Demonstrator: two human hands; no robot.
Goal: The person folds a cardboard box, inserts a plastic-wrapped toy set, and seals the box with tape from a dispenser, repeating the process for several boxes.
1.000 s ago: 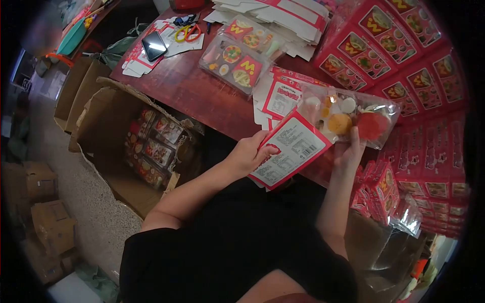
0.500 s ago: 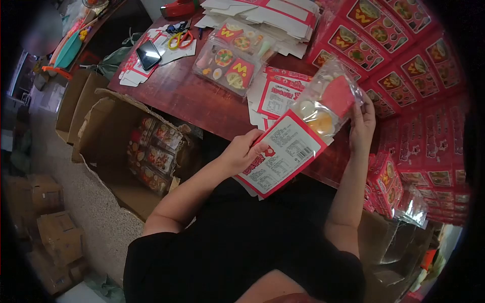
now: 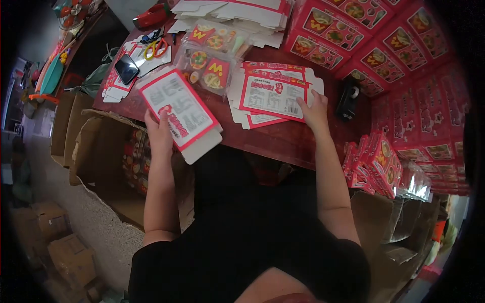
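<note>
My left hand (image 3: 160, 132) grips a red-and-white printed carton (image 3: 177, 103) by its lower left edge, fingers behind it. The carton is tilted over the table's front edge, with a white flap at its lower end and a bit of clear plastic by its upper end. My right hand (image 3: 316, 112) rests at the right edge of a flat printed carton (image 3: 273, 93) on the pile, thumb and fingers apart. Behind, clear plastic packs of toy food (image 3: 206, 66) lie on the table.
A phone (image 3: 126, 69) and scissors (image 3: 155, 49) lie at the left back. Stacked red boxes (image 3: 374, 30) rise at the right, beside a black object (image 3: 348, 98). An open cardboard box (image 3: 103, 166) stands below left. White cartons (image 3: 237, 17) are piled at the back.
My left hand has carried the carton left and tilted it. My right hand no longer holds the toy food pack at the carton's end; it now touches the flat cartons.
</note>
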